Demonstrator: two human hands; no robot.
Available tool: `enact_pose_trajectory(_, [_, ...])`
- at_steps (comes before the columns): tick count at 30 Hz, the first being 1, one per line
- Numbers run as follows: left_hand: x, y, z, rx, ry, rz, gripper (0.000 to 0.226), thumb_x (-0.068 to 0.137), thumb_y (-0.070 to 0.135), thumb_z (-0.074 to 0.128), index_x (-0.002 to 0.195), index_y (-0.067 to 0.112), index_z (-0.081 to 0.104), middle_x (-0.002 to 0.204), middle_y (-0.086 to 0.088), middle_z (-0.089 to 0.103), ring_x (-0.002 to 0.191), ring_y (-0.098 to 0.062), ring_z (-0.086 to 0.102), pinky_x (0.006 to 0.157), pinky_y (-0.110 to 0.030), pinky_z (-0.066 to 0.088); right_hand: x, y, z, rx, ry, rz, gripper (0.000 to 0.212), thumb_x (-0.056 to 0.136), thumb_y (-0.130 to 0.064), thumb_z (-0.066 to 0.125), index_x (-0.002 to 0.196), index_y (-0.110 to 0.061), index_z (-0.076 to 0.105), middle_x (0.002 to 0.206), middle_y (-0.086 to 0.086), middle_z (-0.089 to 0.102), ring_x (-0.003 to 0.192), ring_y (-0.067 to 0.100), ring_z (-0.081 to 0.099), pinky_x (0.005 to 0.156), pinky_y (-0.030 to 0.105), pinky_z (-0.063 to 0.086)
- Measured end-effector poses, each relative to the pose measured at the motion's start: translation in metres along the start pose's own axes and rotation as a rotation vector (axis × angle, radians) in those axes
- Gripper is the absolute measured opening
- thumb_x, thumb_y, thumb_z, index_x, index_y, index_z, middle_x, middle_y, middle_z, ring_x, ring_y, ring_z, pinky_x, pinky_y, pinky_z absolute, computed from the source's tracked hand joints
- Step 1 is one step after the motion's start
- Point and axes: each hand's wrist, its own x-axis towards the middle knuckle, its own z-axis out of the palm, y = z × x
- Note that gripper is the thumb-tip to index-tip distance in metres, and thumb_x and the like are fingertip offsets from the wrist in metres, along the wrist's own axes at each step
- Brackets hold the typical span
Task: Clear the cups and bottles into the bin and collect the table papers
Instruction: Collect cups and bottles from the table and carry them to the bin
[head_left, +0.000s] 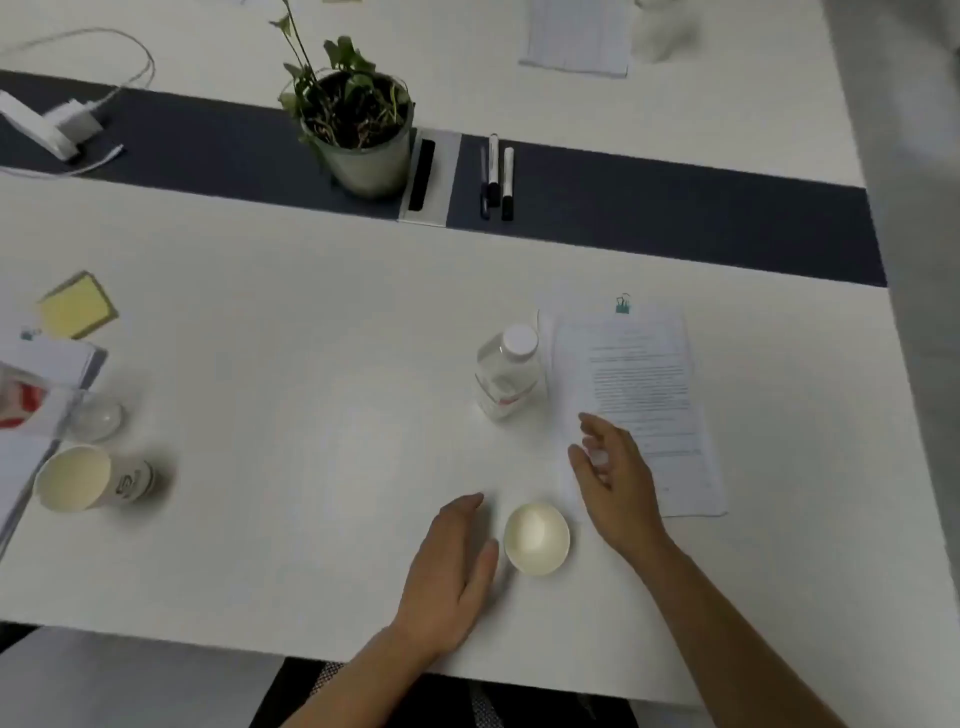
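From the head camera, a white desk (291, 322) with a dark blue strip across its middle carries everything. Close to the near edge, a small white paper cup (536, 538) stands upright between the two hands. The left hand (452, 566) lies just left of the cup with fingers straight and together, holding nothing; whether the thumb touches the cup cannot be told. The right hand (615, 478) hovers over the near left corner of a clipped sheaf of printed white papers (644, 374) toward the right edge, with its fingers loosely spread and empty. A clear plastic bottle with a white cap (509, 371) stands upright just beside the left margin of those papers.

At the left edge, a second white paper cup with a printed logo (91, 478) lies on its side, mouth toward the near edge, and a clear bottle with a red label (52, 410) lies just beyond it, blurred. A yellow sticky-note pad (78, 306) sits farther back. On the dark strip sit a green potted plant (358, 130), black-and-white marker pens (498, 176) and a white charger with its cable (67, 124). Another white sheet (576, 36) lies at the far edge.
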Motion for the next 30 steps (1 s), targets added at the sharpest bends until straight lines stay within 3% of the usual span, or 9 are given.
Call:
enact_pose_trajectory(5, [0.023,0.010,0.022,0.054,-0.123,0.085,0.115,0.064,0.080,0.069,0.154,0.024,0.024,0.157,0.015,0.030,0.142,-0.001,0.030,0.113,-0.020,0.027,0.060,-0.015,0.015,-0.028,-0.222,-0.042,0.103,0.076,-0.038,0.084,0.155,-0.028,0.019,0.156,-0.005,0.034,0.138,0.012,0.040,0.110,0.032,0.039])
enact_pose_trajectory(8, [0.024,0.012,0.028,0.041,-0.054,0.046,0.088,0.070,0.068,0.075,0.144,0.035,0.041,0.137,0.034,0.046,0.128,0.003,0.048,0.100,-0.004,0.030,0.074,-0.016,0.030,-0.030,-0.340,-0.114,0.131,0.065,-0.049,0.088,0.158,-0.033,-0.003,0.165,-0.008,0.018,0.148,0.015,0.028,0.118,0.039,0.029])
enact_pose_trajectory(10, [0.025,0.013,0.026,-0.024,0.065,-0.009,0.067,0.074,0.058,0.078,0.131,0.044,0.047,0.124,0.040,0.052,0.118,0.004,0.054,0.095,-0.005,0.037,0.082,-0.019,0.042,0.013,-0.362,-0.114,0.126,0.066,-0.046,0.089,0.158,-0.031,0.004,0.160,-0.011,0.028,0.144,0.011,0.034,0.116,0.032,0.032])
enact_pose_trajectory(15, [0.020,0.002,0.006,-0.114,0.280,-0.188,0.068,0.071,0.052,0.081,0.125,0.057,0.039,0.131,0.027,0.055,0.120,-0.001,0.057,0.097,-0.037,0.051,0.079,-0.025,0.059,0.008,-0.293,-0.038,0.067,0.075,-0.042,0.084,0.130,-0.026,0.050,0.106,-0.030,0.053,0.105,0.002,0.055,0.095,0.023,0.048])
enact_pose_trajectory(18, [0.014,-0.007,-0.011,-0.146,0.329,-0.251,0.074,0.070,0.049,0.080,0.130,0.055,0.037,0.133,0.023,0.054,0.116,0.003,0.056,0.094,-0.036,0.052,0.067,-0.020,0.063,0.058,-0.272,-0.009,0.067,0.074,-0.047,0.083,0.129,-0.027,0.051,0.113,-0.023,0.057,0.109,0.003,0.058,0.099,0.030,0.051])
enact_pose_trajectory(21, [0.004,-0.007,-0.031,-0.171,0.378,-0.299,0.092,0.069,0.047,0.076,0.148,0.028,0.034,0.145,0.014,0.042,0.112,0.015,0.046,0.088,-0.020,0.048,0.039,-0.020,0.054,0.031,-0.259,0.032,0.077,0.075,-0.047,0.082,0.137,-0.024,0.043,0.120,-0.018,0.053,0.110,0.007,0.056,0.097,0.032,0.051])
enact_pose_trajectory(23, [-0.002,0.002,-0.046,-0.189,0.411,-0.320,0.097,0.070,0.043,0.076,0.152,0.025,0.027,0.141,0.018,0.039,0.110,0.007,0.050,0.081,-0.012,0.042,0.011,-0.024,0.043,0.028,-0.219,0.064,0.083,0.077,-0.045,0.081,0.140,-0.021,0.032,0.122,-0.016,0.046,0.109,0.012,0.053,0.093,0.031,0.049])
enact_pose_trajectory(26, [-0.012,0.028,-0.072,-0.242,0.485,-0.289,0.090,0.070,0.042,0.078,0.145,0.031,0.028,0.126,0.024,0.046,0.099,-0.006,0.060,0.076,-0.023,0.047,-0.034,-0.034,0.020,0.060,-0.132,0.071,0.078,0.079,-0.045,0.079,0.135,-0.025,0.028,0.121,-0.015,0.047,0.109,0.012,0.054,0.093,0.032,0.050])
enact_pose_trajectory(30, [-0.030,0.069,-0.103,-0.345,0.506,-0.144,0.069,0.068,0.044,0.078,0.125,0.034,0.041,0.118,0.030,0.050,0.100,-0.011,0.061,0.078,-0.029,0.052,-0.092,-0.054,-0.017,0.207,0.027,0.088,0.067,0.081,-0.037,0.079,0.133,-0.041,0.036,0.121,-0.031,0.055,0.108,-0.008,0.058,0.083,0.011,0.046])
